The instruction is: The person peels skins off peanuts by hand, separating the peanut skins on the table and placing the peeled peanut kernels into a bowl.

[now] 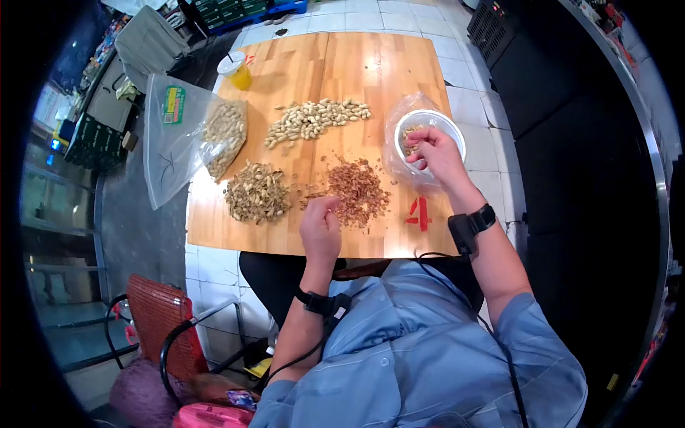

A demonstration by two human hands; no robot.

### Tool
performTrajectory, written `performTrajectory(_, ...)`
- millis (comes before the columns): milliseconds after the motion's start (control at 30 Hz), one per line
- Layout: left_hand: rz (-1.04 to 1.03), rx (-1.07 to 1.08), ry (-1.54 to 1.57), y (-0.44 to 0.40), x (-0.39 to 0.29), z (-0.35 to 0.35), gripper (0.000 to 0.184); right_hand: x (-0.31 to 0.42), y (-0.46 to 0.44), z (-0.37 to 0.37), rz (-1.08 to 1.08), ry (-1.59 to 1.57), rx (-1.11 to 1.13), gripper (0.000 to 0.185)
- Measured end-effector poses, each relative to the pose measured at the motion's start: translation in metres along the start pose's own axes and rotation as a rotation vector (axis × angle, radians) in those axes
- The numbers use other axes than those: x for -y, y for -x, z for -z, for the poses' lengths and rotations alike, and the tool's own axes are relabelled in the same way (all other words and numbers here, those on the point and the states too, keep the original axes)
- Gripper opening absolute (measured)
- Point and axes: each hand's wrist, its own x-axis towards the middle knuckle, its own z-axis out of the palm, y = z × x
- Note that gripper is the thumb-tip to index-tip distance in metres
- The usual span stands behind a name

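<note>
Over a white bowl [459, 133] with shelled peanuts [409, 133] in it, my right hand [434, 153] hangs with its fingers curved and apart. Clear plastic film surrounds the bowl. My left hand [320, 227] is closed, fingers curled, at the left edge of a pile of reddish peanut skins [357, 194]; anything inside it is hidden. Left of that hand lies a heap of empty shells [257, 193]. Farther back are unshelled peanuts [317, 118] in a loose spread.
A zip bag [227, 132] of unshelled peanuts hangs partly over the left edge of the wooden table [335, 64]. A cup with yellow drink [240, 73] stands at the back left. Red marks [421, 214] lie near the front right. A red chair [160, 324] is at lower left.
</note>
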Motion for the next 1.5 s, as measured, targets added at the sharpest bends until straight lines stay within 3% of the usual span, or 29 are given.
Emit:
performTrajectory(133, 0.017, -0.028, 0.059, -0.002, 0.003, 0.001, 0.022, 0.012, -0.008, -0.008, -0.005, 0.103, -0.084, 0.023)
performTrajectory(233, 0.118, -0.013, 0.174, -0.003, 0.007, 0.003, 0.022, 0.014, -0.015, -0.047, 0.073, 0.116, 0.001, 0.023)
performTrajectory(300, 0.26, 0.026, 0.323, 0.0, 0.012, 0.006, 0.023, 0.01, -0.031, -0.077, 0.171, 0.341, 0.005, 0.023)
performTrajectory(467, 0.118, -0.016, 0.262, -0.003, 0.02, 0.016, 0.024, -0.031, -0.105, -0.123, 0.435, 0.9, -0.156, 0.024)
performTrajectory(733, 0.193, -0.059, 0.343, -0.004, 0.035, 0.015, 0.015, -0.044, -0.136, -0.128, 0.375, 1.052, -0.149, 0.014)
performTrajectory(967, 0.268, -0.086, 0.444, -0.002, 0.04, 0.007, 0.012, -0.047, -0.137, -0.131, 0.524, 1.011, -0.149, 0.011)
performTrajectory(1100, 0.419, -0.062, 0.609, 0.0, 0.047, 0.003, 0.016, -0.036, -0.088, -0.141, 0.344, 0.751, -0.03, 0.016)
performTrajectory(1167, 0.518, -0.007, 0.704, -0.002, 0.046, 0.007, 0.019, -0.051, -0.057, -0.141, 0.245, 0.48, 0.15, 0.017)
performTrajectory(1333, 0.689, -0.006, 0.986, 0.0, 0.046, 0.008, 0.02, -0.036, 0.036, -0.151, 0.341, 0.393, 0.383, 0.014)
performTrajectory(1500, 0.744, 0.094, 1.005, 0.005, 0.039, 0.015, 0.017, -0.028, 0.06, -0.151, 0.298, 0.364, 0.354, 0.013)
